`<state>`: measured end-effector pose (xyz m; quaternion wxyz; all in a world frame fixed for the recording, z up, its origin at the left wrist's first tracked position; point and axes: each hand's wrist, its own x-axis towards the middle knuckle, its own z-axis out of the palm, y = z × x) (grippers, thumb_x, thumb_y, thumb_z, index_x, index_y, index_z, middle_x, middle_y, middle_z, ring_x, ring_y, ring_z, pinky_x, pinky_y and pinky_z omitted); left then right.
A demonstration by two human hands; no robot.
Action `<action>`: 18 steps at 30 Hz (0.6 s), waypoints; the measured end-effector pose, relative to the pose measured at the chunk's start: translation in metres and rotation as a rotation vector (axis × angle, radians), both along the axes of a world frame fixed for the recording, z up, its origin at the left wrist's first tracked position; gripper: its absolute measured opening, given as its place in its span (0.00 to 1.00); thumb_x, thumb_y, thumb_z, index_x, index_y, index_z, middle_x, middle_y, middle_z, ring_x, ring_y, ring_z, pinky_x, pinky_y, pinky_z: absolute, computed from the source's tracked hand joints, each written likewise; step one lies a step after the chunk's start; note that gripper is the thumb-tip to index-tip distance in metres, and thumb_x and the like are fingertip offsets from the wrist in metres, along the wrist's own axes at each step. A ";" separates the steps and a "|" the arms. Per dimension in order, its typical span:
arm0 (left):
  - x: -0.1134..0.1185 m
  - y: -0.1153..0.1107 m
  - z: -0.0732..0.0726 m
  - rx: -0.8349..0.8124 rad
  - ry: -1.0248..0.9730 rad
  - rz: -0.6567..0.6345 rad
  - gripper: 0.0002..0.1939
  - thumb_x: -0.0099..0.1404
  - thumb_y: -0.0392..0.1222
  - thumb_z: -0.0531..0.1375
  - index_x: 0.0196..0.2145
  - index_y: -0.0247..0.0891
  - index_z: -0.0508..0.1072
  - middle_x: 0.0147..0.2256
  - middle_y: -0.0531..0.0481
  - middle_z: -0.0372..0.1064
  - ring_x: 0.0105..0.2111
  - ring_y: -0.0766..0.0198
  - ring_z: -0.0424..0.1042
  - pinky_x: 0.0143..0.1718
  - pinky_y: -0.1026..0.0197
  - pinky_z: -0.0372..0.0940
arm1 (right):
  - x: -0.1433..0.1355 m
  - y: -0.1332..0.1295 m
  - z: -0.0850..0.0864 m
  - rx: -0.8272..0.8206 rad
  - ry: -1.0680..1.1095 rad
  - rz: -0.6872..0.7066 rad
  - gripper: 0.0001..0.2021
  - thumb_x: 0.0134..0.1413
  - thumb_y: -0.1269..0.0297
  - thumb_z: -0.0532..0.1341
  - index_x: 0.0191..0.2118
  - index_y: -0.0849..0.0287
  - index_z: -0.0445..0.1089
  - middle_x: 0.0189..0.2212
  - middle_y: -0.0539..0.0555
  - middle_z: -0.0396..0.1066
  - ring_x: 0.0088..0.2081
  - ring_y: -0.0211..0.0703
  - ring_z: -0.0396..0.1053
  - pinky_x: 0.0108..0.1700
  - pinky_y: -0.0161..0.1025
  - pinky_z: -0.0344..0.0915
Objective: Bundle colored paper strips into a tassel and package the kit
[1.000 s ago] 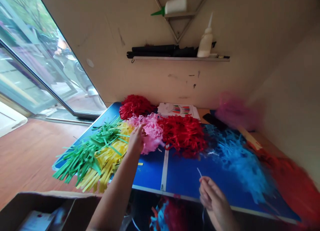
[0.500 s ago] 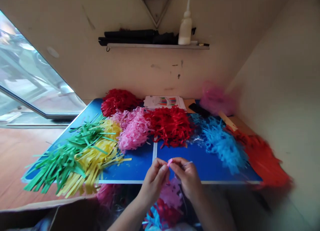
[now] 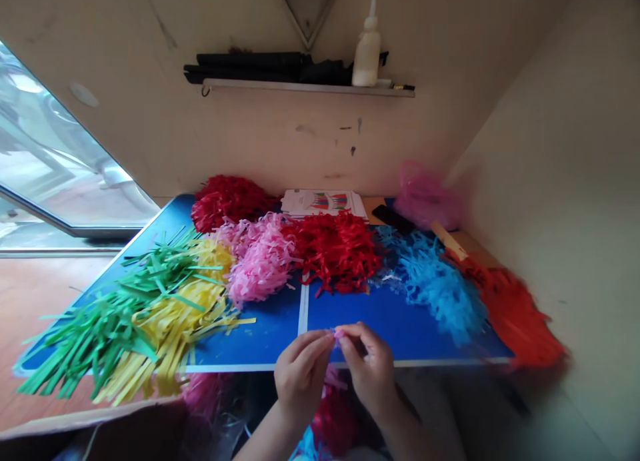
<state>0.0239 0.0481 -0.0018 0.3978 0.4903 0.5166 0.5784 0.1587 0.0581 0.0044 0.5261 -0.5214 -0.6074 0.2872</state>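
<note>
Fingertips of my left hand (image 3: 304, 371) and my right hand (image 3: 369, 364) meet just over the front edge of the blue table (image 3: 260, 344). Between them a small pink strip (image 3: 339, 334) is pinched, with both hands closed on it. Below my hands, partly hidden by them, hang red tassels (image 3: 336, 414) and light blue tassels (image 3: 306, 446). Behind my hands lie a pink tassel bunch (image 3: 263, 258) and a red tassel bunch (image 3: 337, 251).
Green strips (image 3: 110, 314) and yellow strips (image 3: 170, 321) overhang the table's left front. Blue tassels (image 3: 443, 291) and orange-red tassels (image 3: 523, 314) lie at the right. A shelf (image 3: 310, 88) holds a bottle (image 3: 367, 54). An open box (image 3: 135, 428) stands at lower left.
The view has shifted slightly. My left hand has turned, its fingers now more folded together, and both hands sit a little lower. Less of the pink strip shows between them.
</note>
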 end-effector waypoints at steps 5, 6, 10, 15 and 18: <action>-0.007 -0.003 -0.009 0.119 0.180 -0.068 0.09 0.55 0.35 0.67 0.33 0.48 0.83 0.35 0.45 0.79 0.36 0.56 0.76 0.41 0.59 0.69 | 0.002 -0.002 -0.003 -0.035 -0.013 0.041 0.08 0.58 0.64 0.59 0.34 0.56 0.76 0.29 0.52 0.77 0.32 0.41 0.75 0.35 0.34 0.70; -0.007 -0.002 -0.010 0.117 0.187 -0.067 0.08 0.56 0.36 0.67 0.33 0.48 0.83 0.34 0.45 0.78 0.35 0.56 0.76 0.40 0.59 0.69 | 0.003 -0.002 -0.004 -0.027 -0.019 0.043 0.08 0.58 0.65 0.59 0.34 0.56 0.76 0.29 0.51 0.77 0.32 0.41 0.75 0.35 0.34 0.70; -0.005 -0.001 -0.010 0.036 0.099 -0.017 0.03 0.56 0.40 0.68 0.31 0.46 0.81 0.32 0.46 0.76 0.35 0.56 0.74 0.40 0.58 0.68 | 0.005 -0.006 -0.009 0.035 -0.065 0.042 0.06 0.59 0.66 0.60 0.35 0.54 0.76 0.30 0.52 0.78 0.32 0.41 0.74 0.36 0.35 0.70; -0.006 -0.001 -0.002 0.059 0.141 -0.131 0.02 0.60 0.39 0.65 0.30 0.43 0.79 0.32 0.46 0.75 0.35 0.57 0.73 0.39 0.59 0.67 | 0.011 -0.011 -0.012 0.057 -0.093 0.095 0.07 0.61 0.66 0.60 0.38 0.53 0.76 0.32 0.52 0.78 0.32 0.41 0.74 0.36 0.35 0.70; -0.009 -0.001 0.000 0.074 0.205 -0.207 0.02 0.62 0.38 0.63 0.31 0.41 0.76 0.32 0.47 0.74 0.35 0.59 0.73 0.39 0.61 0.66 | 0.014 -0.009 -0.011 0.039 -0.102 0.137 0.08 0.61 0.66 0.59 0.38 0.53 0.77 0.32 0.52 0.78 0.33 0.42 0.74 0.37 0.36 0.69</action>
